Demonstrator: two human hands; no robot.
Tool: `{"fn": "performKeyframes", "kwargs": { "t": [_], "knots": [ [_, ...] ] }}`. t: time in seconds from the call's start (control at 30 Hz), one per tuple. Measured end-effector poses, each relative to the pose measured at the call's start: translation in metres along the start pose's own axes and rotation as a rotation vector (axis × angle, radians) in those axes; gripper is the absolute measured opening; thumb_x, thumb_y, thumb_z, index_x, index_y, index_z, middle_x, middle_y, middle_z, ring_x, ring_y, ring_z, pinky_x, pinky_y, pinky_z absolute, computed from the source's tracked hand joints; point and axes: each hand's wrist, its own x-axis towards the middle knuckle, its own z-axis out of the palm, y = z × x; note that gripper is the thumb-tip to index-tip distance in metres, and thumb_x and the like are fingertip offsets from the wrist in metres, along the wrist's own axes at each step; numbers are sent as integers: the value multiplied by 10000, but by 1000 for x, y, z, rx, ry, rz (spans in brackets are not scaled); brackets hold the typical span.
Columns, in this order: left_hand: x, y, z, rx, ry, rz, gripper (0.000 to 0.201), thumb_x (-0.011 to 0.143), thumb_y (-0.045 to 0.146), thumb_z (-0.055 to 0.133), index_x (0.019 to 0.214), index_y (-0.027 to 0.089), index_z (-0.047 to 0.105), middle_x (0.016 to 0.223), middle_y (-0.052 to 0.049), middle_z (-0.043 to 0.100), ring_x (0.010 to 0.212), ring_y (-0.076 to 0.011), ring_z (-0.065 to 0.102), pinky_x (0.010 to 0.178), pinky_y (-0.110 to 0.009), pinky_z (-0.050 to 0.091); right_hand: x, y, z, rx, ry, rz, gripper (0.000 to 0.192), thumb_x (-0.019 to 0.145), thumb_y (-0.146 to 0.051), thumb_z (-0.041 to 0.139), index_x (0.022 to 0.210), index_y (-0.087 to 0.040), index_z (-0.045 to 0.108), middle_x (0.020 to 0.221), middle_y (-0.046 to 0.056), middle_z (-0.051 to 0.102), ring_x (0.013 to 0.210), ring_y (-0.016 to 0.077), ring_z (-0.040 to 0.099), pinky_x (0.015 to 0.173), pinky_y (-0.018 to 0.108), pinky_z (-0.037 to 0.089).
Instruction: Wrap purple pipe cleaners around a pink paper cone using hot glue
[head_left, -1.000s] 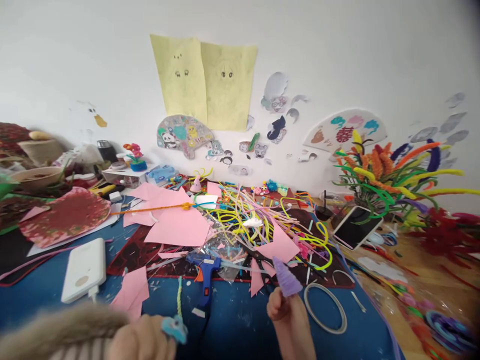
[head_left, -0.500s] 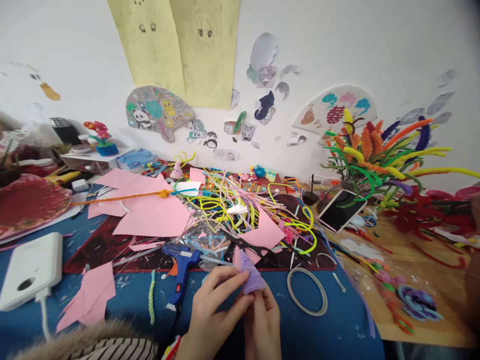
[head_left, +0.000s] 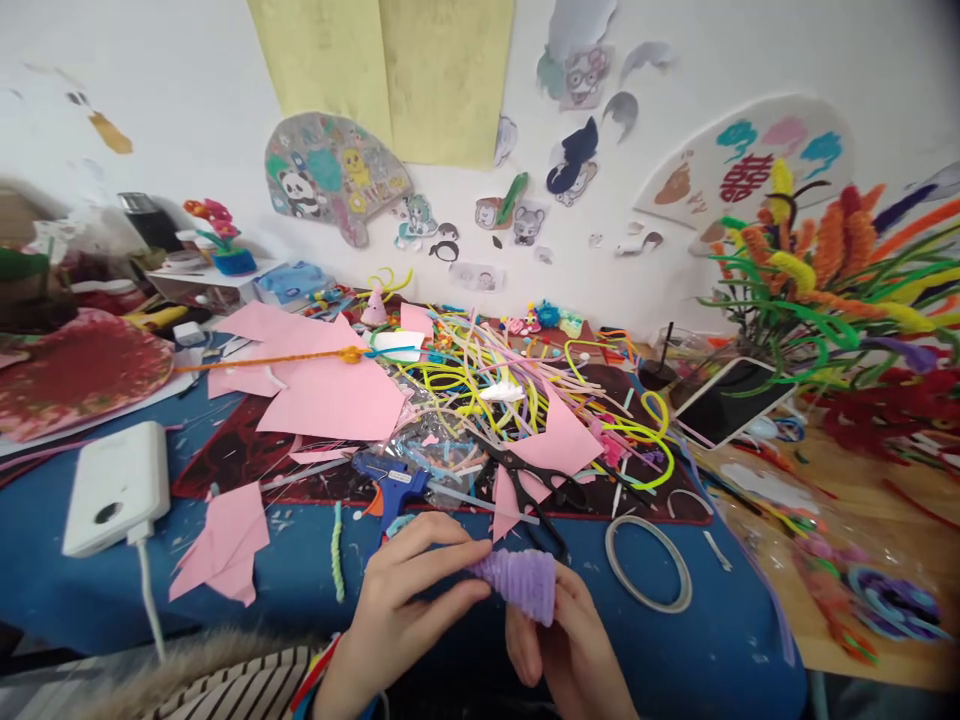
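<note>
Between my hands is a purple cone [head_left: 525, 584] of coiled, fuzzy pipe cleaner, lying on its side with its narrow end to the left. My left hand [head_left: 409, 590] pinches that tip between thumb and fingers. At the wide end, my right hand [head_left: 562, 630] holds the cone from behind and below; some of its fingers are hidden. A blue glue gun [head_left: 394, 488] lies just beyond my left hand, partly covered by it. Black scissors [head_left: 536, 475] rest past the cone, over pink paper scraps. Right of my hands lies a grey ring [head_left: 649, 563].
Pink sheets [head_left: 330, 395] and tangled yellow and lilac pipe cleaners [head_left: 480, 365] cover the dark mat. A white power bank [head_left: 120, 490] with a cable sits left. On the right, a phone [head_left: 727, 400] leans before colourful pipe-cleaner flowers [head_left: 817, 260].
The purple cone has turned from pointing away to lying sideways, tip left. My left hand has shifted to its tip, my right hand to its base. The view has tilted down and swung left.
</note>
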Motion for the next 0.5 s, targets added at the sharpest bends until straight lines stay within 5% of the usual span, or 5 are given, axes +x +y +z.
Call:
{"fn": "performKeyframes", "kwargs": {
  "t": [0.37, 0.5],
  "knots": [
    [2, -4, -4, -243, -41, -257, 103, 881, 101, 726, 847, 195, 751, 810, -18, 711, 740, -127, 696, 697, -193, 570, 7, 3, -2, -16, -67, 105, 368, 847, -499, 751, 751, -152, 675, 368, -67, 489, 289, 45, 340, 366, 157, 294],
    [9, -5, -7, -217, -55, -214, 47, 888, 172, 747, 923, 203, 751, 869, -28, 731, 795, -135, 720, 750, -195, 585, 17, 4, 1, 99, -86, 146, 349, 879, -490, 729, 785, -156, 697, 345, -68, 483, 277, 55, 323, 349, 153, 336]
  ]
}}
